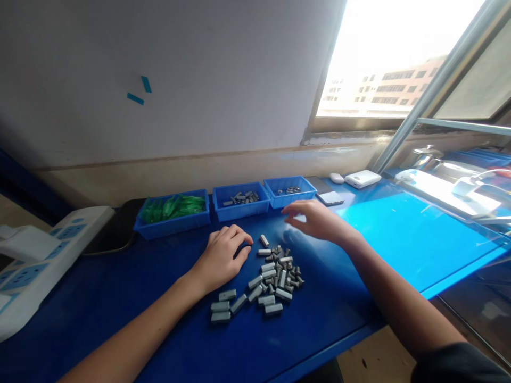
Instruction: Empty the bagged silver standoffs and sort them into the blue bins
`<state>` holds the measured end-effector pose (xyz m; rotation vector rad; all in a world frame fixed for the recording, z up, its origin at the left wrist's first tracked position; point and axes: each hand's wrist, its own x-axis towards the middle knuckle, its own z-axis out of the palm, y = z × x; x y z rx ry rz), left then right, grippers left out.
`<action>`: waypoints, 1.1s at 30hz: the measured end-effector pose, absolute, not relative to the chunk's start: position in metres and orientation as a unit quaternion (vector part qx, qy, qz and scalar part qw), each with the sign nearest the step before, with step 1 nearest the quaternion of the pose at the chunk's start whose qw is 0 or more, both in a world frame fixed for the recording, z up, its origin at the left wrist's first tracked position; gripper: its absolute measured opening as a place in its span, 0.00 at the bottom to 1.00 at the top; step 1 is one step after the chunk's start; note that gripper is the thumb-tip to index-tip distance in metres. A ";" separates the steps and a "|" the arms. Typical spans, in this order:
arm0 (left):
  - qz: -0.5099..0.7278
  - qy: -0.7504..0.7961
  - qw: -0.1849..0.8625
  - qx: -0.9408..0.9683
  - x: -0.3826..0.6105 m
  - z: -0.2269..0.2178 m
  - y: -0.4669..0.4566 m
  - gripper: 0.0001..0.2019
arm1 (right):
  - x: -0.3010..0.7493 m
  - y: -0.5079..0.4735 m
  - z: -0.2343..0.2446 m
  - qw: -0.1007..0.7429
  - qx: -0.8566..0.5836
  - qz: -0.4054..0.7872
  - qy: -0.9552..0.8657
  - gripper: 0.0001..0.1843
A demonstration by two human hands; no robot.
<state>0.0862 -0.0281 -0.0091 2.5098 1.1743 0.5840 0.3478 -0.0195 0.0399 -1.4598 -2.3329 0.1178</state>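
A heap of small grey metal blocks and screws (pixel 275 275) lies on the blue table (pixel 120 287), with three blocks in a row at its near left (pixel 221 307). My left hand (pixel 222 257) rests on the table just left of the heap, fingers curled loosely, thumb and forefinger near a single block (pixel 264 240). My right hand (pixel 315 219) hovers above the heap's far side, close to the blue bins, fingers bent and slightly smeared. I cannot tell whether it holds anything.
Three blue bins stand at the back: one with green parts (pixel 172 214), two with grey metal pieces (pixel 240 201) (pixel 289 191). A white power strip (pixel 35 255) lies far left. A phone (pixel 328 196) and white devices (pixel 362 178) sit by the window.
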 end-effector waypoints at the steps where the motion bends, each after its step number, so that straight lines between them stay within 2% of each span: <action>1: 0.203 0.409 0.154 0.876 0.086 -0.009 -0.028 0.08 | 0.347 -0.025 0.038 0.139 -0.498 0.100 -0.850 0.11; 3: 0.203 0.410 0.152 0.876 0.085 -0.009 -0.029 0.08 | 0.344 -0.036 0.036 0.087 -0.458 0.179 -0.866 0.14; 5: 0.206 0.411 0.151 0.875 0.085 -0.010 -0.029 0.08 | 0.340 -0.041 0.036 0.090 -0.440 0.209 -0.869 0.14; 11: 0.212 0.406 0.144 0.877 0.086 -0.012 -0.028 0.08 | 0.326 -0.040 0.028 0.100 -0.405 0.165 -0.894 0.07; 13: 0.213 0.407 0.141 0.877 0.086 -0.012 -0.027 0.08 | 0.325 -0.039 0.032 0.198 -0.397 0.107 -0.890 0.07; 16: 0.211 0.407 0.142 0.877 0.086 -0.011 -0.028 0.08 | 0.330 -0.030 0.046 0.430 -0.415 -0.059 -0.800 0.09; 17: 0.210 0.407 0.144 0.877 0.086 -0.011 -0.028 0.08 | 0.333 -0.024 0.050 0.484 -0.431 -0.116 -0.753 0.10; 19: 0.209 0.407 0.144 0.877 0.086 -0.011 -0.028 0.08 | 0.340 -0.012 0.055 0.508 -0.474 -0.184 -0.695 0.12; 22: 0.211 0.409 0.143 0.876 0.086 -0.010 -0.028 0.08 | 0.347 -0.006 0.051 0.420 -0.523 -0.143 -0.728 0.13; 28: 0.203 0.411 0.144 0.877 0.087 -0.010 -0.028 0.09 | 0.330 -0.040 0.035 0.123 -0.414 0.154 -0.889 0.13; 30: 0.204 0.412 0.140 0.877 0.087 -0.010 -0.028 0.09 | 0.322 -0.045 0.033 0.083 -0.398 0.180 -0.896 0.11; 33: 0.204 0.410 0.141 0.878 0.087 -0.010 -0.028 0.09 | 0.315 -0.042 0.030 0.086 -0.403 0.187 -0.892 0.08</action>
